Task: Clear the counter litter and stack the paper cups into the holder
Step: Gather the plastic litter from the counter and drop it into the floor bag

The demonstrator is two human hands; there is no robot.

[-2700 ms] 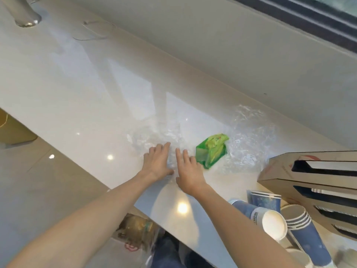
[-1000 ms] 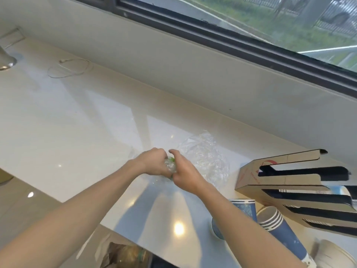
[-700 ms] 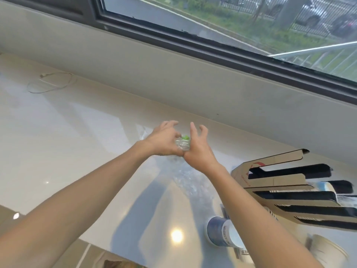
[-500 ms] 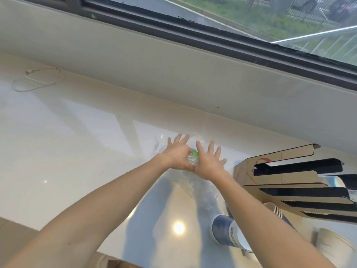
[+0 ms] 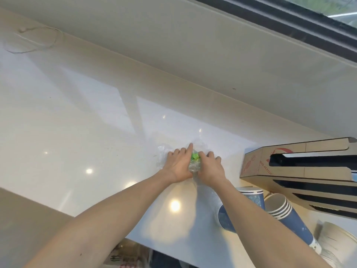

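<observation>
A bundle of clear plastic wrap [image 5: 194, 166] with a green wrapper [image 5: 194, 156] inside lies on the white counter [image 5: 77, 122]. My left hand [image 5: 178, 165] and my right hand [image 5: 209, 168] press against it from both sides, fingers spread over the plastic. Blue paper cups [image 5: 289, 215] lie stacked on their sides at the lower right, beside another blue cup [image 5: 224, 215] partly hidden by my right forearm. The cardboard cup holder [image 5: 301, 176] lies on its side to the right of my hands.
A white cup [image 5: 336, 246] sits at the bottom right corner. A thin loop of cord [image 5: 32, 41] lies at the counter's far left. A wall and window ledge [image 5: 212, 55] run along the back. A bag [image 5: 127, 256] shows below the counter's front edge.
Both hands gathered the spread plastic and green wrapper into one bundle, lifted it briefly, and now press it down on the counter. The camera tilted back down.
</observation>
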